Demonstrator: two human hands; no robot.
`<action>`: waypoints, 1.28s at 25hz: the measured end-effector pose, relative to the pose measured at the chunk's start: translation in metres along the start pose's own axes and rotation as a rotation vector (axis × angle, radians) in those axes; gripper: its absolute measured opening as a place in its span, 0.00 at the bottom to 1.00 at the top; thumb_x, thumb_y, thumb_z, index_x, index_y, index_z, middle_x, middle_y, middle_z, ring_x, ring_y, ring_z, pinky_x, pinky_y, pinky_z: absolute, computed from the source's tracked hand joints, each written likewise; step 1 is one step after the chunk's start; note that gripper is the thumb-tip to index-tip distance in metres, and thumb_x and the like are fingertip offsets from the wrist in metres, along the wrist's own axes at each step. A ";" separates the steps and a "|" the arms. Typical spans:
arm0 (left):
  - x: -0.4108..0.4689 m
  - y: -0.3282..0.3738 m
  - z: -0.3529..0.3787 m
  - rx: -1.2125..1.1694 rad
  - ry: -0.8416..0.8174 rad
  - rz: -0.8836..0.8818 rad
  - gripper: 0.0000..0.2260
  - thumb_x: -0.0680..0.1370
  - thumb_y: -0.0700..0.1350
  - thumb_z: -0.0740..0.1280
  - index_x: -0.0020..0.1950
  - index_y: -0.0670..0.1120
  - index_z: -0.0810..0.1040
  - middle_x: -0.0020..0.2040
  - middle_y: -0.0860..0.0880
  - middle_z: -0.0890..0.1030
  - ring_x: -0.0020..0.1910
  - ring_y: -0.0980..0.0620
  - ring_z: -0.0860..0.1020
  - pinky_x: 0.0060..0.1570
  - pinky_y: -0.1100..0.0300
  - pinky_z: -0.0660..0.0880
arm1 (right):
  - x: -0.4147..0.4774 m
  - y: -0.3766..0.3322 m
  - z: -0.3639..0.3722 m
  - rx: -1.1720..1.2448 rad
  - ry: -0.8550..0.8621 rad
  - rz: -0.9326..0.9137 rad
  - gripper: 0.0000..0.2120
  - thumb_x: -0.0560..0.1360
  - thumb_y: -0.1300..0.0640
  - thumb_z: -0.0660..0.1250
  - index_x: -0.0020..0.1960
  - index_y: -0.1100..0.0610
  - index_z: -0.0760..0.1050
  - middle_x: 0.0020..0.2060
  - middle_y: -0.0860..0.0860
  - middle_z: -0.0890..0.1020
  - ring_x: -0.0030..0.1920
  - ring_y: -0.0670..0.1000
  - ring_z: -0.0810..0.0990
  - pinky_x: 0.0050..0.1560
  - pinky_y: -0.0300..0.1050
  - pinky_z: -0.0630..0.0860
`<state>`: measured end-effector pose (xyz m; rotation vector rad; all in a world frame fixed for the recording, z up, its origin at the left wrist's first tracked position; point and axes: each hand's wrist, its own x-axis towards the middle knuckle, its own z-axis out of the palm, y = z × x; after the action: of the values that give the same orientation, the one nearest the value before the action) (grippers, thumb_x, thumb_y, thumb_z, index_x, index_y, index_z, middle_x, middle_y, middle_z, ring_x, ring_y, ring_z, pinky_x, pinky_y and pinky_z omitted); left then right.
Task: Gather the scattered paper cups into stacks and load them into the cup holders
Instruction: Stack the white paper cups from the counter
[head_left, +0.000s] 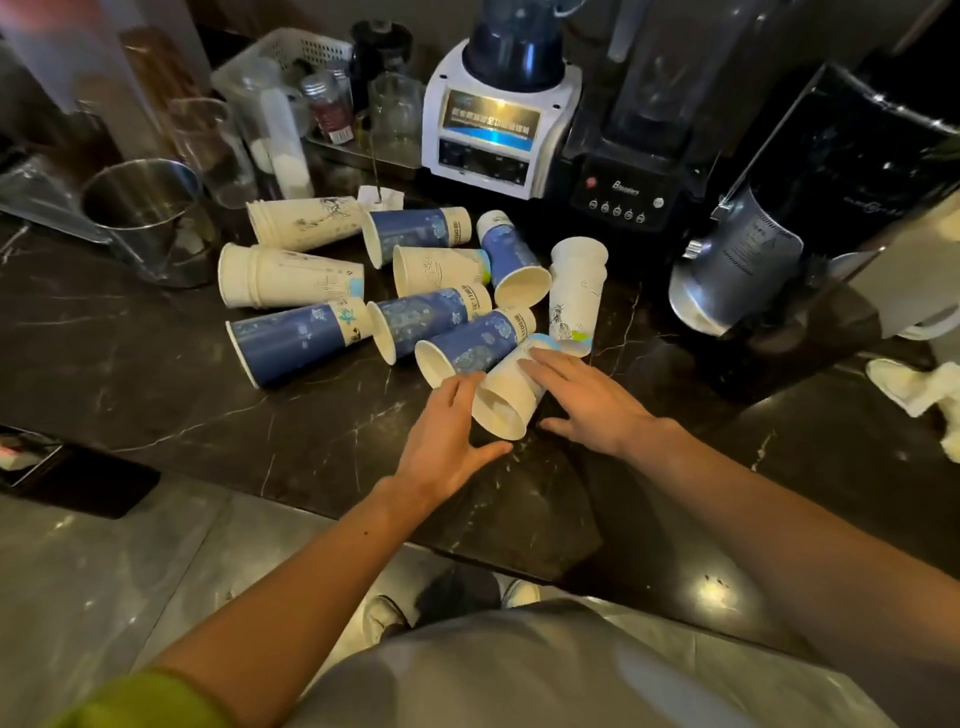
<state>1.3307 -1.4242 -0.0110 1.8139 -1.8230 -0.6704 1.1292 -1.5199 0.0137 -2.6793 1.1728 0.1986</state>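
At the bottom of the frame two bare forearms reach up from a grey-clad lap toward the middle. The left hand (447, 426) lies with fingers spread against the rim side of a white cup (506, 395) that rests on its side on the dark marbled bench (156, 374), mouth toward the camera. The right hand (587, 400) lies flat with fingers extended over the same cup's wall; both hands are unclenched, touching the cup without closing around it. Just beyond, touching that cup, a blue cup (478, 343) lies on its side. Further up, more blue and white cups (291, 278) lie scattered on their sides across the centre of the frame, several nested in short stacks; one white stack (574, 296) stands upside down at centre right. A steel pot (150, 208) stands at left. At the top, a white blender (498, 114) stands beside a black blender (628, 156).
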 end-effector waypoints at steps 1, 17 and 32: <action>0.001 0.000 0.002 0.026 0.015 0.013 0.40 0.69 0.57 0.76 0.75 0.46 0.63 0.71 0.46 0.69 0.68 0.47 0.68 0.66 0.55 0.66 | 0.001 0.002 0.002 -0.001 0.017 -0.024 0.41 0.74 0.51 0.73 0.78 0.51 0.52 0.78 0.53 0.56 0.77 0.54 0.56 0.74 0.52 0.58; 0.007 0.017 -0.033 -0.491 0.008 0.016 0.51 0.60 0.57 0.82 0.77 0.55 0.58 0.72 0.58 0.68 0.70 0.64 0.67 0.64 0.75 0.64 | 0.002 0.002 0.012 0.786 0.107 -0.040 0.35 0.65 0.36 0.74 0.68 0.40 0.66 0.59 0.45 0.73 0.60 0.41 0.73 0.60 0.41 0.73; 0.005 0.011 -0.030 -0.497 -0.064 -0.113 0.45 0.59 0.61 0.80 0.73 0.59 0.64 0.67 0.67 0.70 0.68 0.65 0.68 0.65 0.63 0.67 | 0.026 0.054 -0.022 0.800 0.542 0.476 0.20 0.74 0.57 0.72 0.64 0.52 0.72 0.58 0.51 0.77 0.57 0.47 0.77 0.55 0.43 0.78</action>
<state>1.3414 -1.4290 0.0186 1.5769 -1.4288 -1.1210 1.1077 -1.5793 0.0219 -1.7564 1.5787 -0.8008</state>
